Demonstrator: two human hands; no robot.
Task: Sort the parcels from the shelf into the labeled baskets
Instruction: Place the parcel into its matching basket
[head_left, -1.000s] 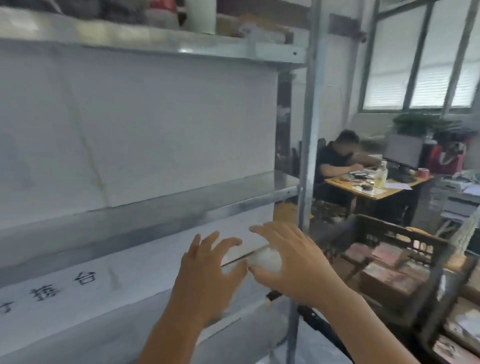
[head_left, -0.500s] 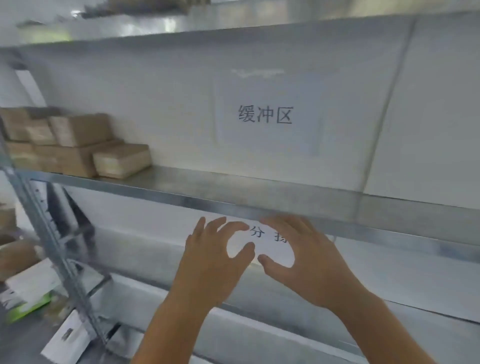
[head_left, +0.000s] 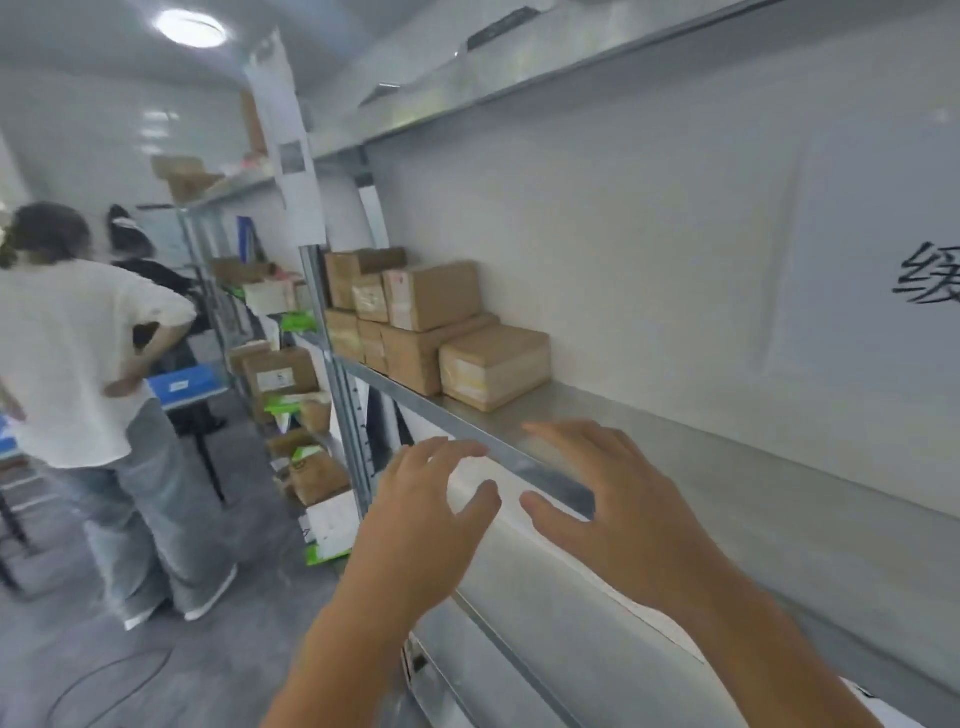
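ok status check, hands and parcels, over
Left hand and right hand open, empty, near the metal shelf edge. Brown cardboard parcels stacked at the shelf's left end, untouched. Nothing in the way.

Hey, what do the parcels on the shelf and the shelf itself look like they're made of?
The parcels look like brown cardboard boxes with a matte finish; some carry pale labels, and tape seems to wrap the nearest one, though blur leaves that open. The shelf looks like bare metal, probably galvanised steel: grey, smooth, with a dull sheen and soft reflections along its front edge.
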